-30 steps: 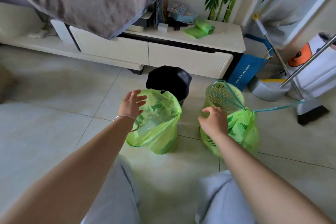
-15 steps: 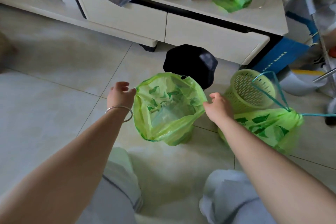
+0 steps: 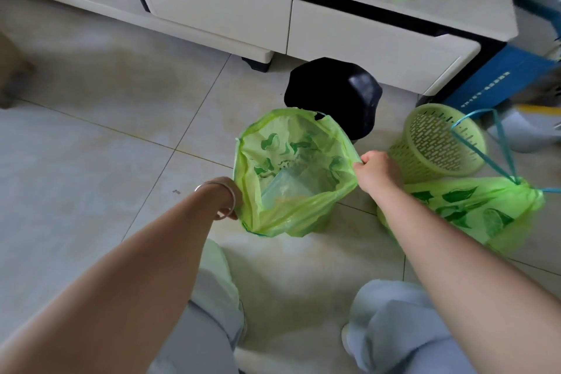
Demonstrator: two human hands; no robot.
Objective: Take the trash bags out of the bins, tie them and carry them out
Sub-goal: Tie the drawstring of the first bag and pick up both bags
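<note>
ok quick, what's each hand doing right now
Left hand: grips the left rim of the open green bag.
Right hand: pinches the bag's right rim.

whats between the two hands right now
The open green trash bag, its mouth stretched wide between the left hand and right hand, seen in the head view.

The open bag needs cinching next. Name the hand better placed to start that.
Probably right. The right hand visibly pinches the rim of the open light-green plastic trash bag, wrist clear. The left hand is mostly hidden behind the opposite rim, so its grip is unclear.
</note>
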